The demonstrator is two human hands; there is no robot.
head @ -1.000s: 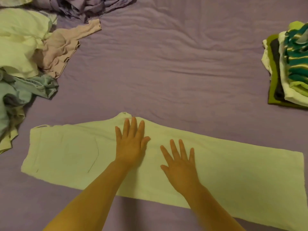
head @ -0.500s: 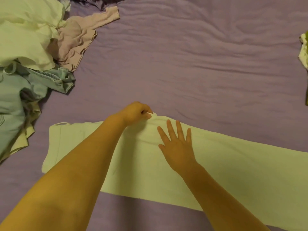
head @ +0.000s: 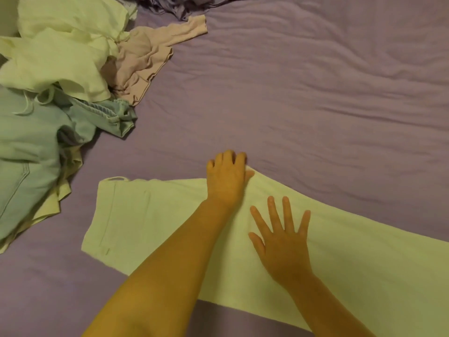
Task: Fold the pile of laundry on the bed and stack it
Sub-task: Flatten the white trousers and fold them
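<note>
A pair of pale white trousers (head: 150,215) lies flat across the near part of the purple bed (head: 315,105), folded lengthwise, with the waistband to the left. My left hand (head: 227,176) is at the pointed crotch corner on the far edge, fingers curled over it and thumb on the cloth. My right hand (head: 281,242) lies flat on the trousers just right of that, fingers spread. The unfolded pile (head: 60,59) sits at the far left: white garments, a beige top (head: 143,59) and light blue denim (head: 31,142).
A bunched purple sheet (head: 179,6) lies at the top edge. Bare wrinkled bedsheet stretches across the middle and right beyond the trousers. The trouser legs run out of view at the right.
My left hand left the flat cloth and went to the crotch corner at the far edge, curling on it. My right hand stayed flat. The view swung left, and the folded stack left the frame.
</note>
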